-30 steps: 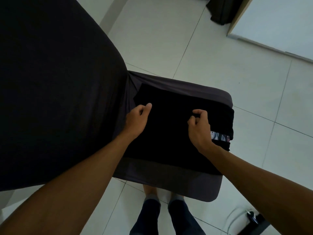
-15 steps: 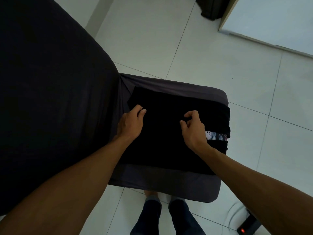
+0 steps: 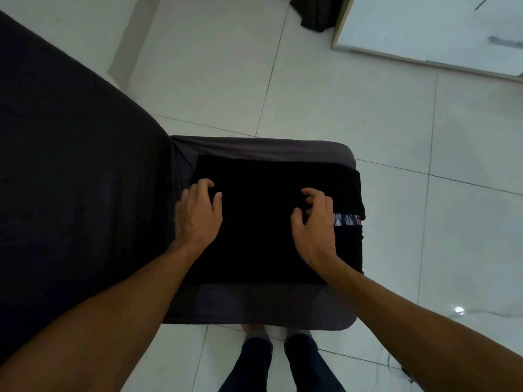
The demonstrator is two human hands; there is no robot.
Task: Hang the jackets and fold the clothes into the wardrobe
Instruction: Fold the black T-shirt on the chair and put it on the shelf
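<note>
One tiled floor [image 3: 353, 103] fills the upper and right of the frame. One large dark fabric mass [image 3: 70, 179], of unidentifiable kind, occupies the whole left side. One dark grey covered seat [image 3: 254, 304] sits at centre frame, butting against that mass on its left.

One folded black garment [image 3: 254, 222] lies flat on the seat, covering most of its top; a strip of seat shows above and below it. At the garment's right edge, one small patch of patterned cloth [image 3: 346, 220] shows between the black layers.

One white panel with a pale wooden edge [image 3: 424, 26] stands at the upper right; whether it belongs to the wardrobe cannot be told. One dark cloth [image 3: 317, 12] lies on the floor just left of it.

Two hands, apart, both on the garment. The left hand [image 3: 198, 213] rests at its left edge, fingers bent onto the cloth. The right hand [image 3: 314, 222] sits near its right edge, fingers curled and clawed on the fabric; whether either hand pinches the cloth cannot be told.

Two dark trouser legs [image 3: 254, 363] show at bottom centre, below the seat.
</note>
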